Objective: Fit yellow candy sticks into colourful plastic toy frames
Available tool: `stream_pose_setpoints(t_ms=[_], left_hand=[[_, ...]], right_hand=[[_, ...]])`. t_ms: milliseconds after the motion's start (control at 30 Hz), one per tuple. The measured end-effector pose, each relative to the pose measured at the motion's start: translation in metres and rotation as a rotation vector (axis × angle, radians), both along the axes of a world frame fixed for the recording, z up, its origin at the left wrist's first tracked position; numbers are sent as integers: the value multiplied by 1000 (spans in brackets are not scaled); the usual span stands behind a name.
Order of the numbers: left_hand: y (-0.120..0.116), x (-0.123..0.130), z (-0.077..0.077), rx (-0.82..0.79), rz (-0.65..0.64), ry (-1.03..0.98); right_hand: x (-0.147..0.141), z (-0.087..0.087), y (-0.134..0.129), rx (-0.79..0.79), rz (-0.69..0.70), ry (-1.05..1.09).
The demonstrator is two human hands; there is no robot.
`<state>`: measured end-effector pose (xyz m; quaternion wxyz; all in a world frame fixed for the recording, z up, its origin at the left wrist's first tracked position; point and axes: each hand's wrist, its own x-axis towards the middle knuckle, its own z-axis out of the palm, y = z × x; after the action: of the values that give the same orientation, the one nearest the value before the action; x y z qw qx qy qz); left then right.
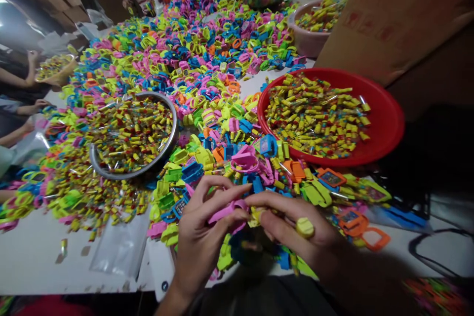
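Note:
My left hand [211,227] is closed around a pink plastic toy watch [227,212], pinching it between thumb and fingers. Close against it, my right hand [296,222] grips a small yellow-wrapped tube [255,217] by its near end. The round yellow end of another tube [305,227] sticks out between the fingers of that hand. Whether the watch and the first tube touch is hard to see. Beneath both hands lie loose toy watches in blue, green, pink and orange, among them a blue one [268,146] and an orange one [296,171].
A red basin [385,113] of yellow tubes stands at right, a metal bowl [172,128] of them at left. A large heap of toy watches [185,44] covers the table's middle. Clear bags [120,247] lie front left. A cardboard box [388,19] rises at right. Co-workers' arms [17,79] show at left.

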<state>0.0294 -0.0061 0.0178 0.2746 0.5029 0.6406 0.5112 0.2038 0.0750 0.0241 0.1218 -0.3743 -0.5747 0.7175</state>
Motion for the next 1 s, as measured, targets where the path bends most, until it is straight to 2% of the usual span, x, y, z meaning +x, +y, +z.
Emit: stream_pose_setpoints(t_ms=[267,467,633,1000], left_hand=[[4,-10,1,0,-170,223],[2,-10,2,-42,-187,334],[5,-5,8,-63,-218,421],[4,1,13,-94,-315,629]], right_hand=[[5,5,9,-151,63,95],[12,-2,8,136,-24,70],[20,3,11,42,-16,130],[28,6,6,284,-39,57]])
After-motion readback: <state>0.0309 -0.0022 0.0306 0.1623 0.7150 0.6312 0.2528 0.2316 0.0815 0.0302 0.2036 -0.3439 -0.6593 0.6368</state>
